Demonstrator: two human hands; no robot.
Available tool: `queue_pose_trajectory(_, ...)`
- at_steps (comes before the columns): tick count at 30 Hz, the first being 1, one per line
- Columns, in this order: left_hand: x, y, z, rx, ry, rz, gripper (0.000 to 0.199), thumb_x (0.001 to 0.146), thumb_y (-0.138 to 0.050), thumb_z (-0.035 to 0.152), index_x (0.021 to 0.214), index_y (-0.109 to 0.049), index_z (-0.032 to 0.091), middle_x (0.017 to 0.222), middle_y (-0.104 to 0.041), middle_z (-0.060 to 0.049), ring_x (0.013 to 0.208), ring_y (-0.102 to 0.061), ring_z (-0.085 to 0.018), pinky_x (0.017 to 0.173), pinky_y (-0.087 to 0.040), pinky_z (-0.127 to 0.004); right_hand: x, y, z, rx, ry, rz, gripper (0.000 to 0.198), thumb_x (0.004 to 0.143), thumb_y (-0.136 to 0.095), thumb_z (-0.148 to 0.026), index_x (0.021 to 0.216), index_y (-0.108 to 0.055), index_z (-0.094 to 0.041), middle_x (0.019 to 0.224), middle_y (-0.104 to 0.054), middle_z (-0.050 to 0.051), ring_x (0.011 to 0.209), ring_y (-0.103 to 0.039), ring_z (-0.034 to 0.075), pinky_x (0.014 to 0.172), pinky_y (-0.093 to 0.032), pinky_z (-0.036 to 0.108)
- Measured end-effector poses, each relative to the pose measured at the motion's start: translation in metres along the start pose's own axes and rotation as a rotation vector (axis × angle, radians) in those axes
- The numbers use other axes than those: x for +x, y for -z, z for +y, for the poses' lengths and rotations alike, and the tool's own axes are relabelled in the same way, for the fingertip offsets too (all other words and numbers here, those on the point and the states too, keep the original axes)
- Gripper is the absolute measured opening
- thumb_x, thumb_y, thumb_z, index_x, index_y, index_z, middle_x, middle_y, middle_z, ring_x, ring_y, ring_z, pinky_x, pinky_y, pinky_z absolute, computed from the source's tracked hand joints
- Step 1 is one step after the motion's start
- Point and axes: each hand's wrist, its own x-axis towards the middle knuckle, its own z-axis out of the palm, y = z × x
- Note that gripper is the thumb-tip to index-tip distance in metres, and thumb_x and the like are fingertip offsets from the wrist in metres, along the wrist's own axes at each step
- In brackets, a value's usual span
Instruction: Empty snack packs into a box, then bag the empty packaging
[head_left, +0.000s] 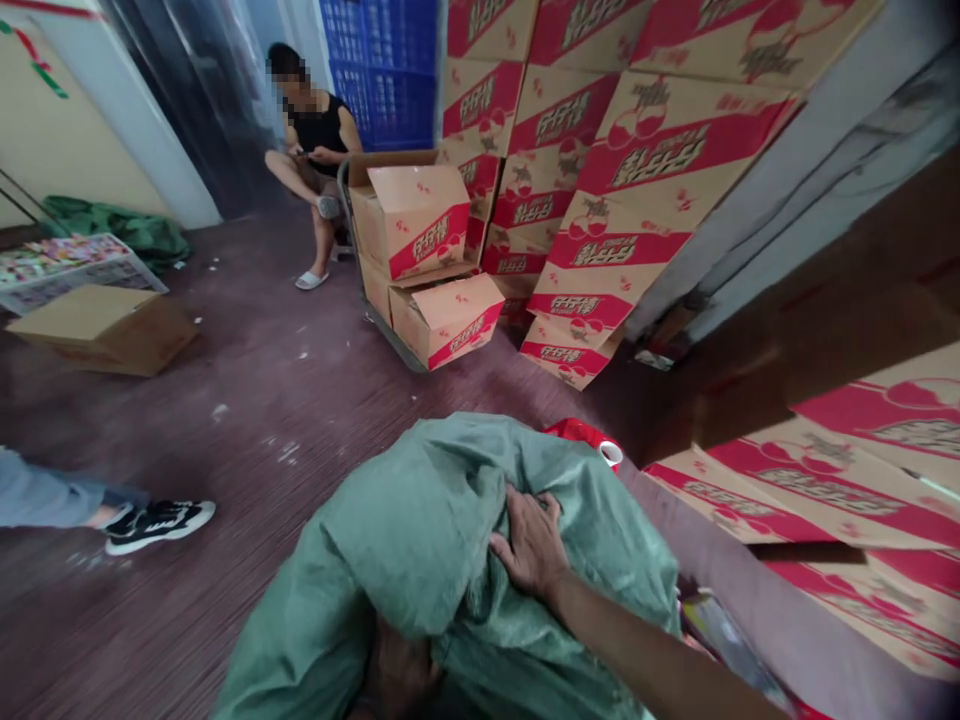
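Note:
A large green woven sack (pixel 420 520) bulges up in front of me, its cloth creased and folded. My right hand (pixel 534 545) lies on the top right of it, fingers closed into a bunched fold. Lower down, my left hand (pixel 401 665) is in shadow beneath an overhanging fold of the same sack; its fingers are hidden. Behind the sack's right side, a red object with a white ring (pixel 611 454) pokes out, perhaps a roll of tape. What the sack contains cannot be seen.
Printed cartons (pixel 577 200) are stacked along the back, with more cartons (pixel 810 490) at right. A hand cart (pixel 401 345) carries open boxes. A person (pixel 322 135) sits beyond it. Another person's shoe (pixel 161 522) is at left, below a closed carton (pixel 105 330).

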Motion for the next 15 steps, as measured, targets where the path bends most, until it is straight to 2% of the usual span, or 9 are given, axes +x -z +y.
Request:
queue_pose_trajectory(2, 0.002, -0.01, 0.005, 0.003, 0.027, 0.044, 0.019, 0.08, -0.062, 0.03, 0.092, -0.077, 0.028, 0.091, -0.073, -0.009, 0.095, -0.065, -0.031, 0.096, -0.044, -0.052, 0.001, -0.016, 0.014, -0.018, 0.016, 0.049, 0.068, 0.097, -0.016, -0.056, 0.136, -0.04, -0.006, 0.103, -0.065, 0.014, 0.091, -0.057, 0.026, 0.095, -0.028, 0.052)
queue_pose_trajectory(4, 0.007, -0.016, 0.009, -0.025, 0.031, 0.048, 0.019, 0.08, -0.061, 0.025, 0.089, -0.077, 0.028, 0.09, -0.074, -0.009, 0.097, -0.066, -0.031, 0.095, -0.047, -0.052, 0.006, -0.033, 0.028, -0.05, 0.038, 0.085, 0.066, 0.098, -0.014, -0.053, 0.136, -0.04, -0.005, 0.103, -0.064, 0.014, 0.091, -0.056, 0.026, 0.093, -0.028, 0.051)
queue_pose_trajectory(8, 0.019, -0.032, 0.006, -0.037, 0.063, -0.113, 0.03, 0.079, -0.061, 0.019, 0.1, -0.077, 0.033, 0.106, -0.074, -0.006, 0.105, -0.065, -0.031, 0.092, -0.052, -0.052, 0.015, -0.069, 0.049, -0.122, 0.087, 0.134, 0.065, 0.099, -0.013, -0.048, 0.13, -0.046, -0.002, 0.105, -0.062, 0.019, 0.099, -0.051, 0.029, 0.093, -0.028, 0.052)
queue_pose_trajectory(12, 0.033, -0.059, -0.012, -0.037, 0.088, -0.201, 0.035, 0.081, -0.056, 0.016, 0.106, -0.077, 0.031, 0.109, -0.074, -0.007, 0.108, -0.064, -0.028, 0.096, -0.052, -0.048, 0.028, -0.119, 0.06, -0.123, 0.063, 0.126, 0.065, 0.1, -0.012, -0.045, 0.115, -0.058, -0.003, 0.105, -0.06, 0.022, 0.104, -0.047, 0.032, 0.093, -0.029, 0.054)
queue_pose_trajectory(15, 0.044, -0.087, -0.036, -0.149, 0.12, -0.234, 0.037, 0.084, -0.053, 0.024, 0.113, -0.074, 0.032, 0.107, -0.074, -0.005, 0.11, -0.063, -0.025, 0.095, -0.052, -0.043, 0.041, -0.165, 0.069, -0.11, 0.034, 0.103, 0.059, 0.099, -0.018, -0.043, 0.107, -0.063, -0.006, 0.105, -0.059, 0.021, 0.109, -0.044, 0.033, 0.094, -0.03, 0.053)
